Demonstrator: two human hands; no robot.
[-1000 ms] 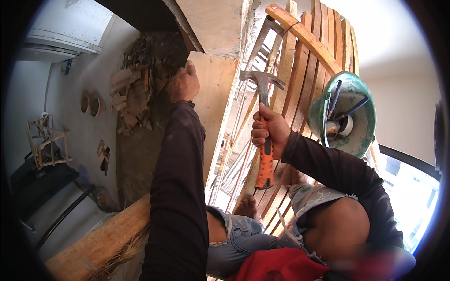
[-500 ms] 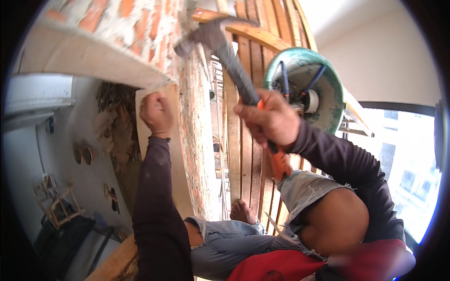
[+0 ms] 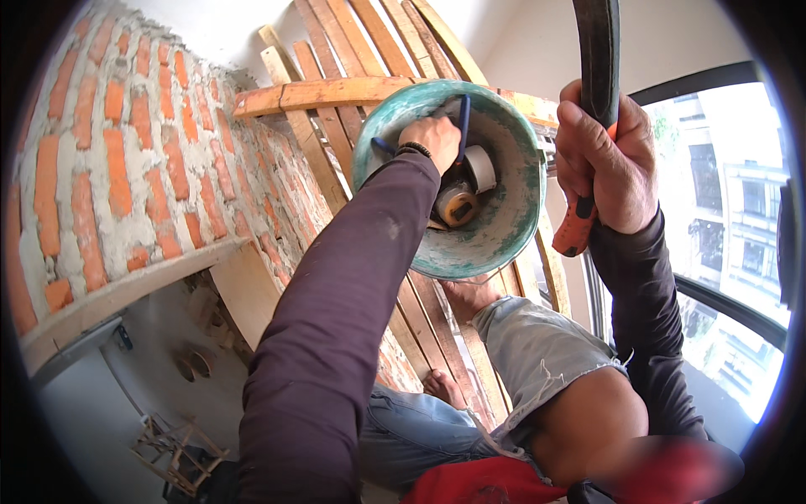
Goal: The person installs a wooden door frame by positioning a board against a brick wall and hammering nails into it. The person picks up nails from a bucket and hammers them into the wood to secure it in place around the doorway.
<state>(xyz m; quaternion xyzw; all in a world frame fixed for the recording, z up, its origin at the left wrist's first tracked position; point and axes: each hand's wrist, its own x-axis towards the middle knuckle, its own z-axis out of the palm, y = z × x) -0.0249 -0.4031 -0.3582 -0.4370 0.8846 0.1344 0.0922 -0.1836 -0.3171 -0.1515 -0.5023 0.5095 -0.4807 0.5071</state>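
Note:
My left hand [image 3: 431,139] reaches down into a green, mortar-stained bucket [image 3: 514,244]; its fingers are hidden inside. Two blue-handled tools stick up beside it, one handle [image 3: 463,126] to its right and another [image 3: 382,145] to its left. Lower in the bucket lie a white roll [image 3: 480,168] and a round yellowish item [image 3: 457,207], its kind unclear. At the right, my right hand [image 3: 617,160] is closed around a hammer [image 3: 599,63] with a black and orange handle, held upright. The hammer's head is beyond the top edge of the picture.
The bucket stands on a platform of wooden planks [image 3: 432,328], where my bare feet also rest. A wooden beam [image 3: 327,94] crosses behind it. On the left, a brick wall [image 3: 117,168] rises above a board-edged opening. A window [image 3: 730,193] is at the right.
My left hand has gone from a fist at the board by the wall into the bucket. My right hand has carried the hammer up and right. The view has shifted, bringing the bucket nearer the middle.

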